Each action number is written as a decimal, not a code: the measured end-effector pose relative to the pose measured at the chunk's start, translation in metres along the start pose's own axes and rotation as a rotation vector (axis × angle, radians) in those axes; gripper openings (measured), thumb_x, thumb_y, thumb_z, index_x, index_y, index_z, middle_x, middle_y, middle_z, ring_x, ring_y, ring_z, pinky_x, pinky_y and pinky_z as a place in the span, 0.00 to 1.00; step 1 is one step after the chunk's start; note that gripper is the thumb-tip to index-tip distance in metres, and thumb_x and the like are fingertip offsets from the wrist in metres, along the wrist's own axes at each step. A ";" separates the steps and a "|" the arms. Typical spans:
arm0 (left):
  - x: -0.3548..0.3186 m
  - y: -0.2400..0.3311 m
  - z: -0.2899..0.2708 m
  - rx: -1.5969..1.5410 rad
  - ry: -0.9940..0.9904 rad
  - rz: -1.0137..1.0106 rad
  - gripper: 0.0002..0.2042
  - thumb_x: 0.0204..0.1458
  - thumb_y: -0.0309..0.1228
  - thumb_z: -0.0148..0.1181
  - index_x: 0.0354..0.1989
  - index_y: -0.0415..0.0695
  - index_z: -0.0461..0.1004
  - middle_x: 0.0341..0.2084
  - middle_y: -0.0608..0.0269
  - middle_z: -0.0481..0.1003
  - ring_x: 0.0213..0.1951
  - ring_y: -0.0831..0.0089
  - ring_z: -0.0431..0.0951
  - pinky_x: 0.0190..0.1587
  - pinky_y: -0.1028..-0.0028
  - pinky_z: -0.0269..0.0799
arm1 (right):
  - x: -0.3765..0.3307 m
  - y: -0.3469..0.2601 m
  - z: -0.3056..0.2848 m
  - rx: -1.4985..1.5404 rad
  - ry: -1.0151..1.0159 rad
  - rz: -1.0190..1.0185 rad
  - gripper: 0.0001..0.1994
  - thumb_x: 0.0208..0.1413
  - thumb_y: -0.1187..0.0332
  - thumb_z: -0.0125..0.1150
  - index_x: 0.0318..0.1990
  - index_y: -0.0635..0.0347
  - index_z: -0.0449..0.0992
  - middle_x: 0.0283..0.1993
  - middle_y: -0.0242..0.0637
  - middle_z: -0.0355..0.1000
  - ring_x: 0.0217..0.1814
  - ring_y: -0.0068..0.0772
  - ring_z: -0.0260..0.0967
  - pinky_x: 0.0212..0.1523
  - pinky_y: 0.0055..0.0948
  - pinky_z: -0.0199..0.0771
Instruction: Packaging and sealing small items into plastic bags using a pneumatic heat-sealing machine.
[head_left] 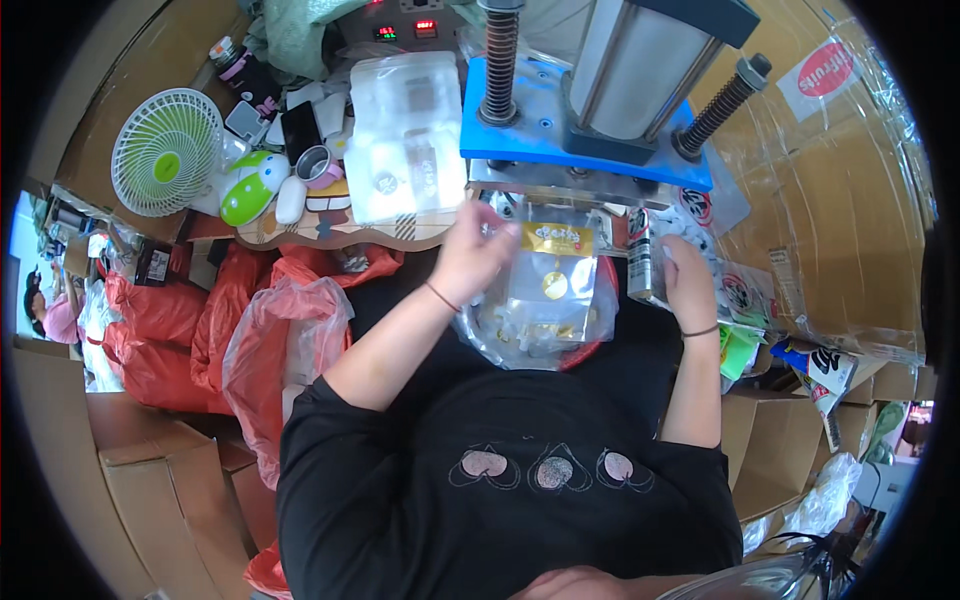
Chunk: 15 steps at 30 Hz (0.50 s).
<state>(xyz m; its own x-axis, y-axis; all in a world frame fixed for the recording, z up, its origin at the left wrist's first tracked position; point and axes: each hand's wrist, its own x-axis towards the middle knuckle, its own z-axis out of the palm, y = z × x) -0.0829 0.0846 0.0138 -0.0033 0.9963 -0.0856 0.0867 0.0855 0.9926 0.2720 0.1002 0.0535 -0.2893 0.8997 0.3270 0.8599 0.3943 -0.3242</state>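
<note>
My left hand (474,252), smeared by motion, is at the upper left edge of a clear and gold plastic pouch (556,284). Whether its fingers grip the pouch cannot be made out. The pouch lies flat, its upper end under the press (590,130) and its lower part over a round red-rimmed basin (592,352) lined with clear plastic. Beside a printed metal can (640,262), my right hand (690,288) is held with its fingers loosely stretched and no visible grip on the can. The press has a blue plate with two coil springs.
Left of the press lies a stack of translucent pouches (405,140). A green fan (168,152), a pink cup (318,166) and a white mouse (291,200) sit on the wavy-edged board. Red bags (165,335) stand at the left, a cardboard box (840,220) at the right.
</note>
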 end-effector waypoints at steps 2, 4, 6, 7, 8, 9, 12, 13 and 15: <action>0.011 0.028 -0.035 0.460 0.372 0.314 0.26 0.58 0.32 0.63 0.60 0.36 0.60 0.51 0.38 0.68 0.47 0.56 0.79 0.47 0.66 0.76 | -0.005 0.005 0.002 0.024 0.050 0.084 0.13 0.57 0.76 0.57 0.50 0.60 0.75 0.50 0.48 0.74 0.48 0.55 0.73 0.49 0.41 0.74; 0.012 0.001 -0.083 1.195 0.417 0.513 0.32 0.55 0.42 0.64 0.64 0.40 0.60 0.63 0.29 0.58 0.63 0.39 0.63 0.62 0.55 0.63 | -0.007 0.002 0.001 0.054 0.089 0.142 0.12 0.57 0.77 0.57 0.49 0.60 0.76 0.50 0.48 0.75 0.48 0.55 0.73 0.49 0.40 0.73; -0.016 -0.008 -0.086 1.482 0.275 0.575 0.28 0.57 0.45 0.60 0.62 0.43 0.66 0.64 0.37 0.61 0.63 0.40 0.64 0.62 0.51 0.63 | -0.010 -0.006 -0.006 0.096 0.160 0.012 0.10 0.61 0.74 0.56 0.49 0.62 0.76 0.47 0.47 0.75 0.47 0.51 0.74 0.48 0.37 0.73; -0.026 -0.015 -0.086 1.454 0.182 0.608 0.24 0.58 0.42 0.58 0.61 0.44 0.68 0.63 0.42 0.64 0.62 0.44 0.67 0.62 0.52 0.64 | -0.011 -0.014 -0.012 0.098 0.157 0.014 0.10 0.61 0.74 0.56 0.49 0.62 0.76 0.47 0.47 0.75 0.47 0.51 0.74 0.48 0.37 0.73; -0.032 -0.022 -0.086 1.423 0.090 0.640 0.21 0.60 0.40 0.57 0.60 0.46 0.70 0.62 0.47 0.67 0.60 0.48 0.70 0.61 0.54 0.64 | -0.012 -0.027 -0.018 0.219 0.112 0.091 0.10 0.63 0.73 0.55 0.49 0.63 0.75 0.46 0.46 0.75 0.46 0.49 0.75 0.48 0.36 0.73; -0.034 -0.017 -0.084 1.282 0.088 0.667 0.13 0.64 0.33 0.54 0.54 0.43 0.75 0.52 0.58 0.77 0.51 0.63 0.78 0.55 0.62 0.71 | -0.013 -0.040 -0.024 0.337 0.070 0.174 0.10 0.64 0.71 0.54 0.49 0.64 0.75 0.45 0.46 0.75 0.46 0.48 0.75 0.48 0.35 0.73; -0.043 -0.024 -0.073 0.139 0.090 0.140 0.10 0.64 0.30 0.55 0.47 0.40 0.79 0.39 0.62 0.81 0.42 0.74 0.80 0.46 0.72 0.75 | -0.003 -0.085 -0.019 0.400 0.041 0.008 0.10 0.67 0.69 0.49 0.48 0.63 0.74 0.42 0.44 0.74 0.45 0.45 0.73 0.48 0.34 0.72; -0.047 -0.015 -0.064 0.131 0.062 0.107 0.09 0.64 0.28 0.56 0.42 0.37 0.81 0.30 0.65 0.82 0.34 0.81 0.79 0.40 0.78 0.75 | -0.004 -0.093 -0.009 0.454 -0.042 -0.066 0.09 0.67 0.70 0.49 0.47 0.63 0.74 0.42 0.44 0.74 0.45 0.44 0.73 0.47 0.34 0.71; -0.062 0.005 -0.043 0.008 -0.059 0.007 0.08 0.61 0.29 0.60 0.41 0.36 0.81 0.29 0.66 0.82 0.32 0.82 0.78 0.39 0.77 0.75 | 0.001 -0.108 0.000 0.542 -0.210 -0.219 0.08 0.66 0.69 0.51 0.45 0.64 0.74 0.39 0.41 0.73 0.42 0.39 0.72 0.46 0.32 0.71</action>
<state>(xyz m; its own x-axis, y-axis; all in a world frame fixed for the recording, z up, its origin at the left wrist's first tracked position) -0.1253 0.0237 0.0281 0.0560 0.9949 -0.0835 0.0950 0.0780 0.9924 0.1790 0.0587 0.0887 -0.5590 0.7828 0.2734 0.4509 0.5636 -0.6921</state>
